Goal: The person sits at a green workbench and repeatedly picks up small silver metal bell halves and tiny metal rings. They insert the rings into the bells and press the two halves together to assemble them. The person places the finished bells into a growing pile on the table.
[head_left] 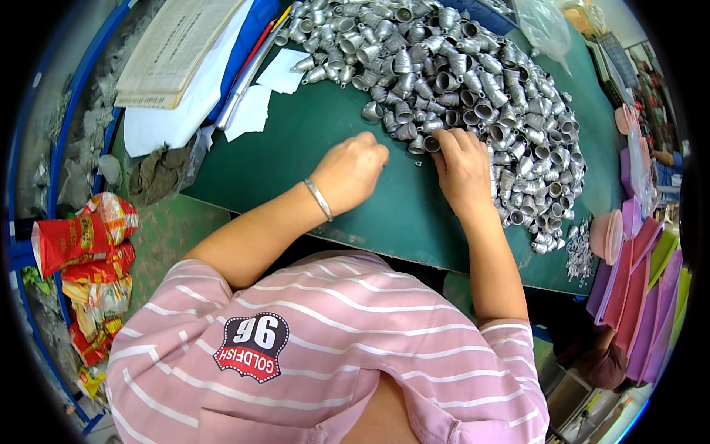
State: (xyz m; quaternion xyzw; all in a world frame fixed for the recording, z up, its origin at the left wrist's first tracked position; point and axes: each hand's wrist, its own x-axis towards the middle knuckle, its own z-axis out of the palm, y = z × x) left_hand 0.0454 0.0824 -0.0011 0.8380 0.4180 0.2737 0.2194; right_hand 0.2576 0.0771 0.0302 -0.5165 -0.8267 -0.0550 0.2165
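A large heap of small grey cup-shaped metal castings point(444, 81) covers the far middle and right of the green table point(310, 118). My left hand point(351, 174), with a silver bracelet point(319, 200) on its wrist, is closed above the table, left of the heap. Whatever its fingers hold, if anything, is hidden. At the heap's near edge, my right hand point(464, 166) has its thumb and fingers curled on one hollow metal casting point(432, 144). A tiny metal scrap point(418, 163) lies just below that casting.
Papers point(174, 52), white scraps point(250, 112) and pens point(255, 55) lie at the far left, near a dark crumpled cloth point(157, 176). Small metal bits point(580, 251) and a pink tub point(606, 237) are at the right, beside coloured bins point(643, 281). Red packets point(81, 240) stand left.
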